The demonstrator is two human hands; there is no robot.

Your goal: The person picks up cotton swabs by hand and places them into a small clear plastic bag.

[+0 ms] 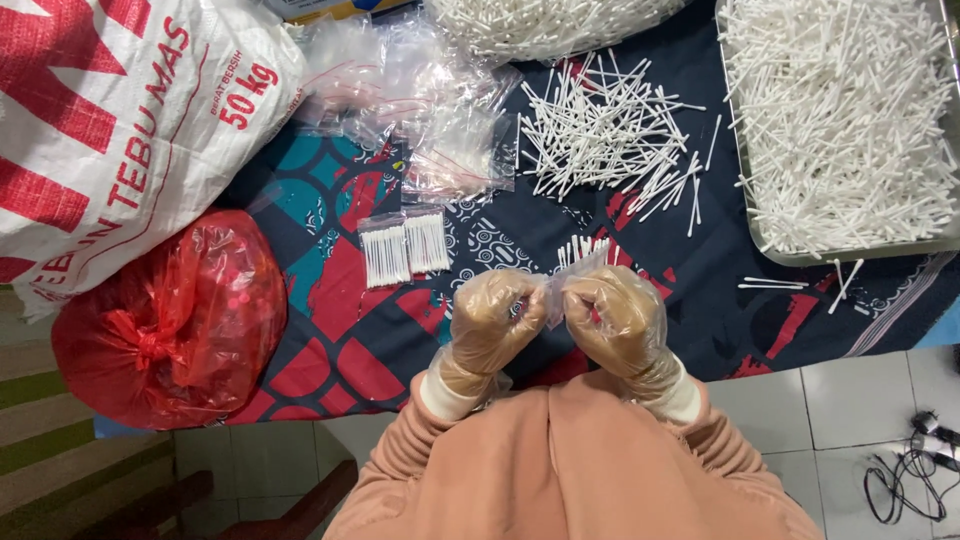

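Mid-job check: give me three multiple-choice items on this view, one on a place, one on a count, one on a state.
1. Where is the metal tray of loose swabs?
A. upper right
B. lower left
C. under the red bag

2. How many filled swab packets lie side by side on the cloth?
A. five
B. two
C. none

3. What are both hands doing?
A. resting flat
B. pinching one small clear bag
C. lifting the tray

Answers: 1 A, it fills the upper right corner. 2 B, two packets lie together. 3 B, left hand and right hand, gloved, grip its top.
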